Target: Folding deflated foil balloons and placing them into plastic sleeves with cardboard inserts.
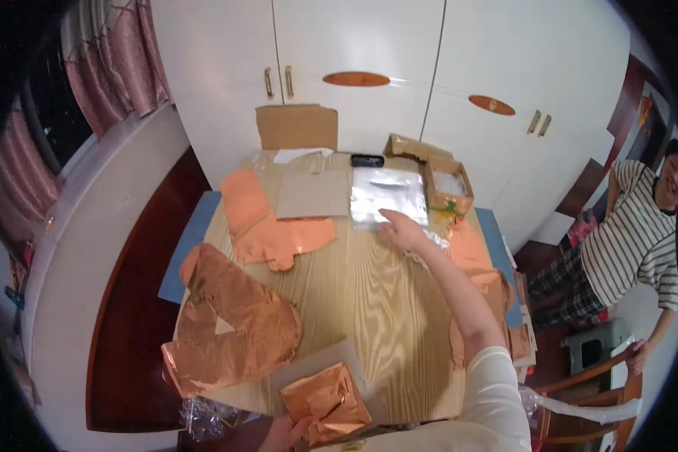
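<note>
At the far middle of the table, my right hand (pixel 401 229) reaches to the near edge of a stack of clear plastic bags (pixel 388 192). Its index finger is stretched out over the bags, and the hand looks open. Low in the picture, my left hand (pixel 285 434) grips the corner of a folded copper-coloured foil balloon (pixel 326 403). Under that balloon lies a grey cardboard sheet (pixel 345 357), partly covered by it. Part of my left hand is cut off by the lower edge.
Flat foil balloons (pixel 233 328) lie on the left, with another (pixel 467 248) on the right. A grey board (pixel 313 193), a black object (pixel 367 160) and an open cardboard box (pixel 450 183) sit farther back. A person (pixel 618 233) stands at the right beside a wooden chair (pixel 621 399).
</note>
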The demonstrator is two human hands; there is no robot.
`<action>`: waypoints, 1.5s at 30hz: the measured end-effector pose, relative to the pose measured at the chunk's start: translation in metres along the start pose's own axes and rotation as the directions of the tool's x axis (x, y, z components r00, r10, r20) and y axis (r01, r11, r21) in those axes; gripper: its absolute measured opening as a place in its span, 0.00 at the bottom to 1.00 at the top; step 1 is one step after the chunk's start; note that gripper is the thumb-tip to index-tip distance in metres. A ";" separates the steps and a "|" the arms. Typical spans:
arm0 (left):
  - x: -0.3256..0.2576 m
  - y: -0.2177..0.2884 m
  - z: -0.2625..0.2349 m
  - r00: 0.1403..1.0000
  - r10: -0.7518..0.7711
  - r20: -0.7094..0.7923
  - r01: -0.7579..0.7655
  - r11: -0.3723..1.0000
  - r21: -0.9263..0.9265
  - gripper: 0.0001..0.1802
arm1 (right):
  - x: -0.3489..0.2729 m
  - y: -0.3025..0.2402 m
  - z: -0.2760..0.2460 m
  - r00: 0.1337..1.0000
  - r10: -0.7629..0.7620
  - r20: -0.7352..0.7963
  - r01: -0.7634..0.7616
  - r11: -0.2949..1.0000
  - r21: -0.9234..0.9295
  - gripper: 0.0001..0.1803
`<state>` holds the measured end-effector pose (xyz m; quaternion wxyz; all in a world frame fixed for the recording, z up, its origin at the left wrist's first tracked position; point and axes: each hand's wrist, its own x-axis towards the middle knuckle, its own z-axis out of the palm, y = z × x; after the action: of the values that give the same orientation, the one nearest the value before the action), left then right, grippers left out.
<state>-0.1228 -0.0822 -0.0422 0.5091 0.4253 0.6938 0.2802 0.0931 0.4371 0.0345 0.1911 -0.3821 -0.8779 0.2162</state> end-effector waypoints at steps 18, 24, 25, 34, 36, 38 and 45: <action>0.017 0.098 -0.042 0.935 -0.340 0.100 0.347 0.819 -0.457 0.18 | 0.084 0.071 0.043 0.980 0.120 -0.160 -0.185 0.848 -0.497 0.19; 0.019 0.067 -0.035 0.993 -0.067 -0.097 0.061 0.996 -0.063 0.22 | 0.083 0.040 0.026 0.976 0.051 -0.211 -0.152 0.854 -0.498 0.14; 0.014 0.084 -0.039 0.994 -0.093 -0.063 0.093 0.996 -0.011 0.23 | 0.081 0.035 0.022 0.964 -0.010 -0.267 -0.132 0.851 -0.509 0.13; 0.000 0.032 -0.012 0.914 -0.225 -0.339 -0.049 0.766 -0.641 0.10 | -0.020 -0.106 -0.010 0.921 -0.170 -0.352 0.043 0.938 -0.343 0.11; -0.007 0.041 -0.011 0.950 -0.093 -0.299 -0.170 0.650 -0.740 0.12 | -0.076 -0.137 0.000 0.978 -0.136 -0.156 0.067 0.920 -0.387 0.14; -0.017 0.052 -0.012 0.966 -0.054 -0.253 -0.145 0.697 -0.702 0.11 | -0.129 -0.147 0.021 0.988 -0.135 -0.073 0.097 0.917 -0.387 0.17; -0.028 0.035 0.005 0.997 0.015 -0.071 -0.057 0.764 -0.642 0.11 | -0.213 -0.150 0.088 0.997 0.058 0.057 -0.036 0.942 -0.333 0.18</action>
<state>-0.1044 -0.0906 -0.0019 0.5970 0.2294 0.5629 0.5236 0.0960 0.1646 0.0036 0.0897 -0.4222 -0.8983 0.0824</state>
